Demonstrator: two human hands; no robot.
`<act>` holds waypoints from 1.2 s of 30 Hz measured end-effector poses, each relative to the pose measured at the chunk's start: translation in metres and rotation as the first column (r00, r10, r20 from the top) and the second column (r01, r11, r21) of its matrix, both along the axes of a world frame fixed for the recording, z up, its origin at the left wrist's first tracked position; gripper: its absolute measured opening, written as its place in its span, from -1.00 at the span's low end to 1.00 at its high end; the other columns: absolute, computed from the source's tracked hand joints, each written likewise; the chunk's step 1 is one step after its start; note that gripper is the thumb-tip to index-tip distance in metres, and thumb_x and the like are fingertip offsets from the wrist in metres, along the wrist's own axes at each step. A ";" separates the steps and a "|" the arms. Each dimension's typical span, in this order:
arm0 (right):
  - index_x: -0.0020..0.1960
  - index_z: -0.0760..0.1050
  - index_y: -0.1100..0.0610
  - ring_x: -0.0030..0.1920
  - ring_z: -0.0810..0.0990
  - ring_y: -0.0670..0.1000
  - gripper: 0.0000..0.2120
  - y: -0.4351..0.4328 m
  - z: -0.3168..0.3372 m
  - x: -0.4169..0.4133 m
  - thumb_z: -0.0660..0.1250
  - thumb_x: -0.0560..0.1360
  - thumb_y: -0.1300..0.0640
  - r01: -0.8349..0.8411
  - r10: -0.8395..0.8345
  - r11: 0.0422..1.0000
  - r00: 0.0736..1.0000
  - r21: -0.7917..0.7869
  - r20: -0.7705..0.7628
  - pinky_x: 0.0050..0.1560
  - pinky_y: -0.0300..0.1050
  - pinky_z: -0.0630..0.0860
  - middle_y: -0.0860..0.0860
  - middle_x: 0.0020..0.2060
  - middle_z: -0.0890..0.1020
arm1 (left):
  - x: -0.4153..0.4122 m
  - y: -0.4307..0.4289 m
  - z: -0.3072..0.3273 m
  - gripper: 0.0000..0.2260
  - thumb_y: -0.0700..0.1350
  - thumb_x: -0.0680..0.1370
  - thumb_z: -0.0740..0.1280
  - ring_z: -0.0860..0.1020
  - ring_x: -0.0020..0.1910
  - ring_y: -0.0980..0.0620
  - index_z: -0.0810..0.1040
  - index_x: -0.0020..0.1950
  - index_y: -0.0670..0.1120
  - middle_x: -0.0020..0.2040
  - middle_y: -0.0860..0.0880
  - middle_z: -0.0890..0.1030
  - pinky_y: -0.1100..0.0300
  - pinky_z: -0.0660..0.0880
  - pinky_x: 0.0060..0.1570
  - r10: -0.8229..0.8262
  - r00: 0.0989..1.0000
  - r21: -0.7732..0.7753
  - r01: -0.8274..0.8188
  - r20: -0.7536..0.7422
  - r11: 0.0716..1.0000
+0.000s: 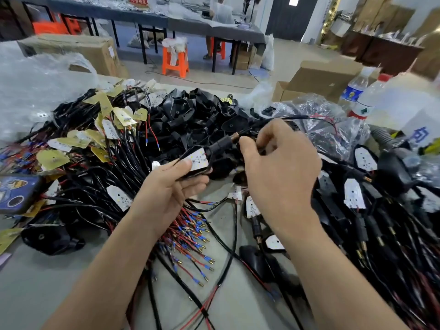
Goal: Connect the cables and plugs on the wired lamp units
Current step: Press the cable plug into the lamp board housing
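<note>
The lamp unit (198,159), a white LED board on a black stem, is held up over the middle of the table. The left hand (171,184) grips it, thumb on top, so its brass-ringed end faces the other hand. The right hand (278,160) pinches a black cable (292,117) right at that end, probably feeding its plug in, though the fingers hide the joint. Beyond, a clear plastic bag (316,115) holds black parts. The open cardboard box (316,79) hides its contents from here.

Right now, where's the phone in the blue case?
In the head view, the phone lies at the far left edge of the picture, beside the tangle of black cables, well left of the left hand.
</note>
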State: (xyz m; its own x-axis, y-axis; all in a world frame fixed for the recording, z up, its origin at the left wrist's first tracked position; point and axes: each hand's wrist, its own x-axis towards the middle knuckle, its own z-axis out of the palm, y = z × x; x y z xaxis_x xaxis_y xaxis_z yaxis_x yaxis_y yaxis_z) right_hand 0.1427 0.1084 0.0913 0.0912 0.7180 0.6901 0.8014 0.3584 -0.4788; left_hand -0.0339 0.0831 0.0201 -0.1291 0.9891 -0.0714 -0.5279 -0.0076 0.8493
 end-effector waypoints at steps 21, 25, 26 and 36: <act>-0.01 0.66 -0.17 -0.16 0.63 0.20 -0.82 -0.054 0.010 0.143 0.29 0.54 -0.14 0.385 -0.325 0.839 0.922 -0.385 0.212 -0.15 0.00 0.52 -0.06 -0.22 0.70 | 0.163 0.034 0.045 -0.78 -0.32 0.67 0.27 0.72 -0.09 0.06 0.61 0.26 -0.15 0.04 -0.08 0.73 0.24 0.64 -0.08 -0.271 0.961 -0.083 0.275 0.052 0.958; 0.09 0.62 -0.07 -0.14 0.58 0.20 -0.84 -0.043 -0.015 0.167 0.28 0.59 0.00 0.442 -0.423 0.789 0.894 -0.426 0.145 -0.16 -0.01 0.40 0.02 -0.13 0.72 | 0.197 0.038 0.043 -0.57 -0.32 0.63 0.32 0.59 0.24 0.14 0.49 0.49 -0.11 0.32 0.02 0.58 0.17 0.55 0.29 -0.302 0.947 -0.097 0.293 -0.111 0.951; 0.16 0.60 -0.07 -0.07 0.60 0.20 -0.81 -0.042 -0.022 0.170 0.28 0.59 0.04 0.415 -0.398 0.781 0.907 -0.467 0.141 -0.09 0.02 0.46 0.04 -0.07 0.72 | 0.199 0.037 0.042 -0.54 -0.31 0.62 0.33 0.56 0.23 0.19 0.47 0.52 -0.10 0.31 0.05 0.54 0.18 0.52 0.33 -0.289 0.945 -0.104 0.275 -0.151 0.956; 0.09 0.65 0.05 0.07 0.54 0.01 -0.66 -0.062 -0.049 0.117 0.38 0.39 0.34 0.072 -0.072 0.990 0.997 -0.122 0.001 0.17 -0.15 0.47 -0.14 -0.07 0.67 | 0.175 0.026 0.025 -0.59 -0.44 0.50 0.34 0.72 0.03 0.14 0.73 0.01 0.06 0.01 0.00 0.77 0.31 0.61 0.00 -0.101 0.890 0.037 0.131 -0.445 0.991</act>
State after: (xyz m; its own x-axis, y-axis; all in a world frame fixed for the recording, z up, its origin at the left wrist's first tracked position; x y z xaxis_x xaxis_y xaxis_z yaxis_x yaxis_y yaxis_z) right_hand 0.2598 0.0468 0.0421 0.1479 0.7878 0.5978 0.8215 0.2387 -0.5178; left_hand 0.1412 0.1094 0.0449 -0.0169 0.9994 0.0298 -0.0995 -0.0314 0.9945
